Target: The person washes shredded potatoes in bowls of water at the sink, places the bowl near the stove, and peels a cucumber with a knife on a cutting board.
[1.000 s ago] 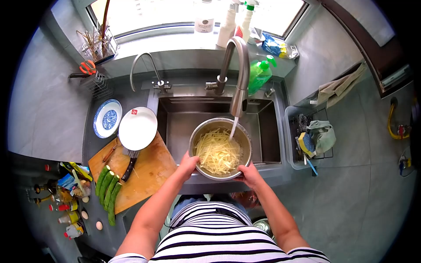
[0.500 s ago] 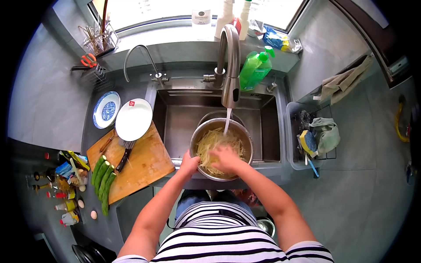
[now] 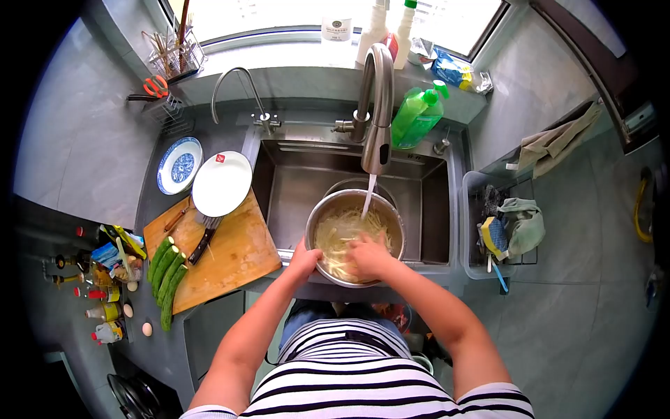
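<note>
A round metal bowl (image 3: 398, 242) sits tilted slightly over the front part of the sink (image 3: 286, 178), with thin pale-yellow shreds, probably potato, (image 3: 342, 234) lying in cloudy water inside it. My left hand (image 3: 303, 261) grips the bowl's left rim. Inside the bowl, my right hand (image 3: 370, 257) has its fingers apart among the shreds, their tips partly under the water. A stream of water (image 3: 369, 194) falls from the large faucet (image 3: 377, 140) into the bowl. Behind the bowl, part of another round metal vessel (image 3: 356, 184) shows in the sink.
Left of the sink, a cutting board (image 3: 237, 258) holds several green cucumbers or gourds (image 3: 167, 269), a black-handled knife or slicer (image 3: 202, 244) and a white plate (image 3: 222, 185). A patterned plate (image 3: 180, 165) stands beside it. A plastic bin (image 3: 469, 241) with sponges is at the right.
My right hand has moved lower into the shreds, and the water in the bowl looks higher. My left hand stays on the rim. The view has shifted slightly.
</note>
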